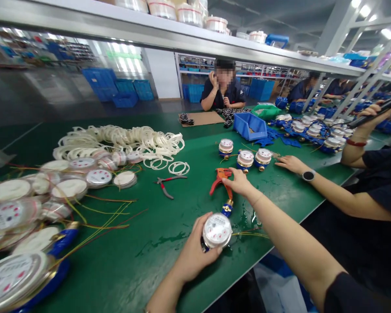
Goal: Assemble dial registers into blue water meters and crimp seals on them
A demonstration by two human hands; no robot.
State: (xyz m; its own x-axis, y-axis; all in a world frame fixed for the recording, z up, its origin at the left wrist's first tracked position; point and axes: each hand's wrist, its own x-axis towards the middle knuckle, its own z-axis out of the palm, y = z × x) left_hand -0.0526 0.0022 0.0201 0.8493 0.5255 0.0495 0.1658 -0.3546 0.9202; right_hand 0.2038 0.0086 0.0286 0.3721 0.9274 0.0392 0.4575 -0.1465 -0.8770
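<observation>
My left hand is wrapped round a water meter with a round white dial, a blue body and a brass end, low over the green table. Thin yellow wires run out to its right. My right hand has its fingers closed on one handle of an orange and red wire stripper, just beyond the meter. Part of that handle is hidden under the fingers. Three more meters, among them a near one, stand behind the tool. Left of it lie side cutters with their red and grey handles spread.
Many dial units with wires and a heap of white rings cover the left side. A blue bin stands farther back. A co-worker's hand with a watch rests at right; a shelf crosses overhead.
</observation>
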